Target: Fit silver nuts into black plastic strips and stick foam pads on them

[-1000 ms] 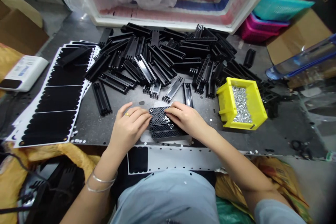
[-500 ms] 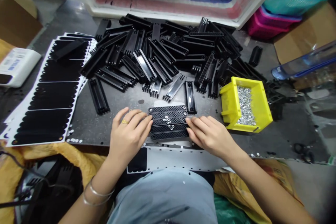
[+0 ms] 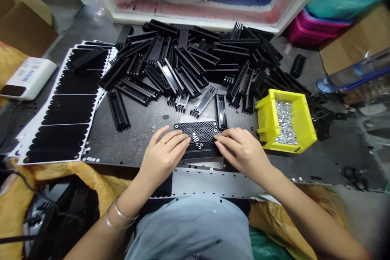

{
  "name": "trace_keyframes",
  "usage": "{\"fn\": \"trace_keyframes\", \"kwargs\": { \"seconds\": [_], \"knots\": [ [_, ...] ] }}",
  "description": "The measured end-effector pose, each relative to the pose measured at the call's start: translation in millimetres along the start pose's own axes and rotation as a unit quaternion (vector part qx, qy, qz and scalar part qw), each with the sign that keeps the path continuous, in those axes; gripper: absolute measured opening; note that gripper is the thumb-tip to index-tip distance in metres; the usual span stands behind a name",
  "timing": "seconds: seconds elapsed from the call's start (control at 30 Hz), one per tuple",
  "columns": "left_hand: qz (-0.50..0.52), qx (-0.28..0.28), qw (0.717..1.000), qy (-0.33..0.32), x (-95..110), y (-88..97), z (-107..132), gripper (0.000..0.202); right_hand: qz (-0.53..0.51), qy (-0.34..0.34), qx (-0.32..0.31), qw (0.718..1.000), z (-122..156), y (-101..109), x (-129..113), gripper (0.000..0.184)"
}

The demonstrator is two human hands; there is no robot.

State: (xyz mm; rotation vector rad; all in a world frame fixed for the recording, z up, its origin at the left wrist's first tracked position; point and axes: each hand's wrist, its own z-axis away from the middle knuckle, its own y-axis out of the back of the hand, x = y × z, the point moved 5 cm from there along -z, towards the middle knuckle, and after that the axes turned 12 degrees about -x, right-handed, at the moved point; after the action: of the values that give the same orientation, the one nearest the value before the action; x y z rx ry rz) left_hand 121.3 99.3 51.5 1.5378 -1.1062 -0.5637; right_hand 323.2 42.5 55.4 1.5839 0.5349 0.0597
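A row of black mesh-patterned plastic strips (image 3: 199, 140) lies side by side on the grey table (image 3: 140, 128), with small silver nuts scattered on top. My left hand (image 3: 166, 156) rests on their left end, fingers stretched flat over the strips. My right hand (image 3: 242, 150) lies at their right end, fingers extended and touching the strips. Neither hand visibly grips anything. A ring shows on my left hand.
A large heap of black plastic parts (image 3: 195, 65) fills the table behind. A yellow bin of silver nuts (image 3: 286, 124) stands to the right. Sheets of black stickers (image 3: 70, 103) lie at left, a white device (image 3: 27, 77) beyond. A white tub (image 3: 201, 0) stands at the back.
Both hands have closed in on the strips: my left hand slid right onto their left end, my right hand moved up onto their right end. The view shifted slightly.
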Motion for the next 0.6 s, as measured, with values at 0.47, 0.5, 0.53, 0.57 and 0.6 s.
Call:
{"fn": "trace_keyframes", "kwargs": {
  "seconds": [0.47,0.5,0.53,0.57,0.6],
  "knots": [
    [-0.004,0.020,0.999,0.037,-9,2.6,32,0.027,0.095,0.037,0.048,0.994,28,-1,-14,0.015],
    [-0.003,0.013,0.999,0.044,-7,2.2,33,0.028,0.108,0.049,0.045,0.992,30,-1,-15,0.017],
    [-0.005,0.007,0.999,0.048,-5,2.1,34,0.030,0.117,0.054,0.040,0.991,32,-2,-17,0.019],
    [-0.009,0.002,0.999,0.050,-4,2.1,35,0.033,0.122,0.051,0.035,0.991,32,-3,-19,0.021],
    [-0.015,-0.001,0.999,0.049,-3,2.2,36,0.036,0.125,0.042,0.029,0.991,31,-4,-21,0.023]
  ]
}}
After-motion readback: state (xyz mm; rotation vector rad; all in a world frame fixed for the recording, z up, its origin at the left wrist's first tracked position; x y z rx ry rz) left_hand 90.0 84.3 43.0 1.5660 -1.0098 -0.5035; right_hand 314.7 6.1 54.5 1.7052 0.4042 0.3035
